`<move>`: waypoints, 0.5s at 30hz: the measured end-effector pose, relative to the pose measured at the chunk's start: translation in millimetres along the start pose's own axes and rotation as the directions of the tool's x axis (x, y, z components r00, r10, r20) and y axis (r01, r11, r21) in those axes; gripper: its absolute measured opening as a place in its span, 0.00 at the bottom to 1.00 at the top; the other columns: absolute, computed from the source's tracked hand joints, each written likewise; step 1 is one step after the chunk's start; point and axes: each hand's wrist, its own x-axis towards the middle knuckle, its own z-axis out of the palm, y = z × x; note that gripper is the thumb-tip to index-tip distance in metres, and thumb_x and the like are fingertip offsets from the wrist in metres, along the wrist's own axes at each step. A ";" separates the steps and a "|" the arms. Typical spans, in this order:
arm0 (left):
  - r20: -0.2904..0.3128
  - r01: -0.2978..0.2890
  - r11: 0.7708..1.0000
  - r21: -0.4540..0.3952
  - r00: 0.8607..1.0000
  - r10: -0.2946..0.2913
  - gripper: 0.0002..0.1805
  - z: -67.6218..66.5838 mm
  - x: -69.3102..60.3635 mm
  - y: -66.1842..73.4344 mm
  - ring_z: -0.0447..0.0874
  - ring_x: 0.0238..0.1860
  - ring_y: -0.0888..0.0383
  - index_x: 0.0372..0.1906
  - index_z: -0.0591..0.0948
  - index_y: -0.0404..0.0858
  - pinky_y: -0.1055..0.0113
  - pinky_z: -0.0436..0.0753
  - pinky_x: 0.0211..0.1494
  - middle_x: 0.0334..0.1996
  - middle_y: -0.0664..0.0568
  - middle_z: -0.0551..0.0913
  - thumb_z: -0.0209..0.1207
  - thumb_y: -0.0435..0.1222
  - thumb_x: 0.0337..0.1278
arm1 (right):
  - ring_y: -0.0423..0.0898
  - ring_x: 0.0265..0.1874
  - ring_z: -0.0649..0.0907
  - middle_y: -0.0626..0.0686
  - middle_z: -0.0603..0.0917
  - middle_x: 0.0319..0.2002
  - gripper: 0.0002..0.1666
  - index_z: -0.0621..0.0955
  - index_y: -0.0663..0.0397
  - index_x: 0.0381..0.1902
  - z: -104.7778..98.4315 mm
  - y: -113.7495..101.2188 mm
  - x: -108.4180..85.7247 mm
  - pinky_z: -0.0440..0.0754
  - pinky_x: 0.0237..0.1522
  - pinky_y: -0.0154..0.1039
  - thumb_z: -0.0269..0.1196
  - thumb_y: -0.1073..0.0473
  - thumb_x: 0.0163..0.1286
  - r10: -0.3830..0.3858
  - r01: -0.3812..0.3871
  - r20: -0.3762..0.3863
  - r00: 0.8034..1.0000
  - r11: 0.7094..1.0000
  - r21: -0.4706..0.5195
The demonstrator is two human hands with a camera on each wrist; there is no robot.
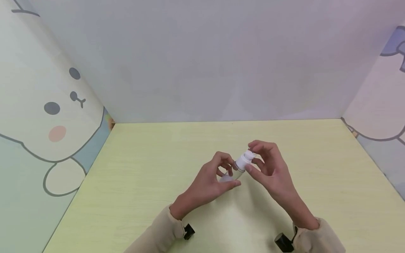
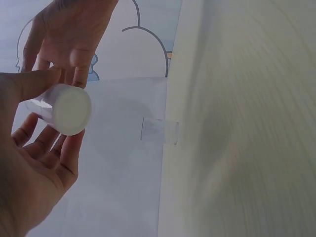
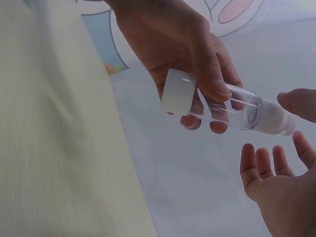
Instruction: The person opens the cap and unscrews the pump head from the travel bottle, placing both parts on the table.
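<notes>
A clear bottle point(image 3: 232, 106) with a white base point(image 3: 178, 92) and a white top point(image 1: 244, 160) is held tilted above the table. My left hand point(image 1: 210, 179) grips its clear body, thumb on one side and fingers on the other. At the other end, my right hand point(image 1: 273, 172) has its thumb and a fingertip on either side of the white top; the other fingers are bent away from it. The left wrist view looks at the round white base point(image 2: 72, 111), which hides the top.
Behind the pale yellow table point(image 1: 142, 151) stands a plain greyish wall point(image 1: 218, 63). Side panels with cartoon figures point(image 1: 57, 105) rise at left and right. A clear strip point(image 2: 160, 132) lies across the seam of table and wall.
</notes>
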 end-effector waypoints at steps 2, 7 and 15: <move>-0.026 -0.003 1.000 0.018 1.000 0.003 0.30 1.4 -0.3 2.7 0.80 0.45 0.65 0.57 0.70 0.49 0.68 0.84 0.48 0.46 0.64 0.82 0.76 0.36 0.55 | 0.45 0.58 0.76 0.54 0.71 0.58 0.29 0.62 0.74 0.56 0.8 0.7 0.0 0.83 0.57 0.31 0.61 0.86 0.62 -0.005 0.006 -0.021 1.000 1.000 0.012; -0.084 -0.067 0.982 0.177 0.993 0.083 0.30 5.4 -1.7 6.1 0.77 0.40 0.64 0.54 0.72 0.45 0.75 0.82 0.41 0.42 0.59 0.79 0.78 0.36 0.51 | 0.42 0.53 0.77 0.48 0.70 0.52 0.26 0.67 0.59 0.50 1.7 4.7 -0.9 0.83 0.52 0.28 0.63 0.84 0.63 0.001 0.001 -0.036 0.999 0.999 0.041; -0.057 -0.102 0.962 0.255 0.991 0.120 0.28 2.9 -3.4 9.4 0.78 0.39 0.64 0.55 0.73 0.44 0.75 0.81 0.41 0.41 0.54 0.82 0.77 0.37 0.54 | 0.41 0.54 0.79 0.48 0.75 0.50 0.25 0.71 0.55 0.48 0.6 6.3 -1.7 0.82 0.54 0.24 0.65 0.83 0.62 -0.003 0.002 -0.067 0.998 1.000 -0.029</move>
